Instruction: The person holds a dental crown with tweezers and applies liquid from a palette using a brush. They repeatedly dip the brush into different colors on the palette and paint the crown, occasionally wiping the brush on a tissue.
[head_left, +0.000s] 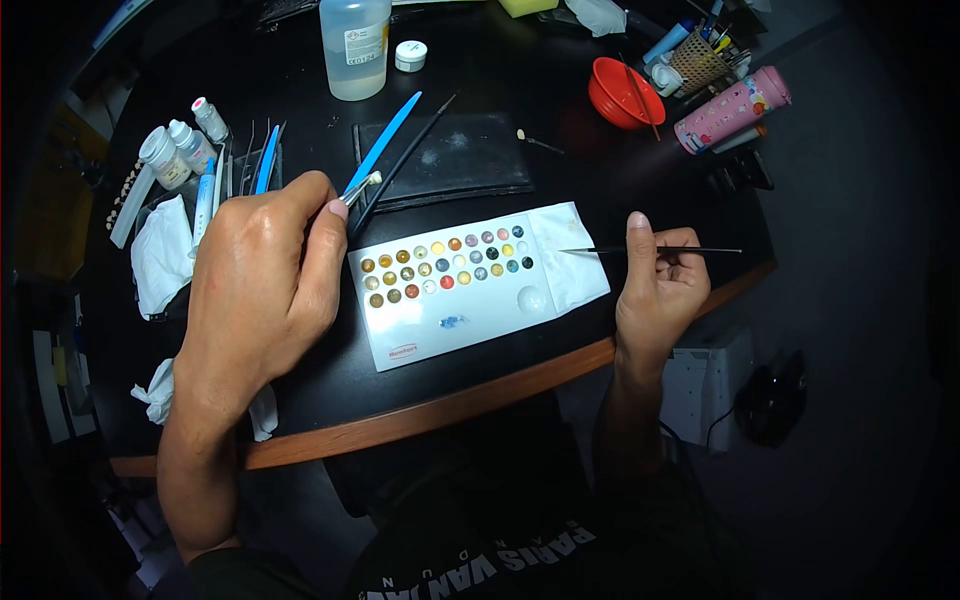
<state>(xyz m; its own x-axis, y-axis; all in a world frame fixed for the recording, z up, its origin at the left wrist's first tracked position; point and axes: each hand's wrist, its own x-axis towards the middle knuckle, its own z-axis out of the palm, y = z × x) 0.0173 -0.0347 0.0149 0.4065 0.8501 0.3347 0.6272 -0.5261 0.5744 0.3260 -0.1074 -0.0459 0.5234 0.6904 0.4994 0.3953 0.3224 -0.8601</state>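
Left grip [265, 285] closes on blue-handled brushes [380, 150]; right grip [660, 285] pinches a thin black brush [650, 250] over the white rectangular palette of coloured wells [455, 310] on the black counter [560, 180].

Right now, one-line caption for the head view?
Left hand grips tools, right hand holds a thin brush beside a white palette of colour dabs.

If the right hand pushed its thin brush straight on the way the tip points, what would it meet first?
The right hand holds the thin brush with its tip pointing left over the white tissue. Going on, it would likely first reach the white palette and its colour wells, though its height is unclear.
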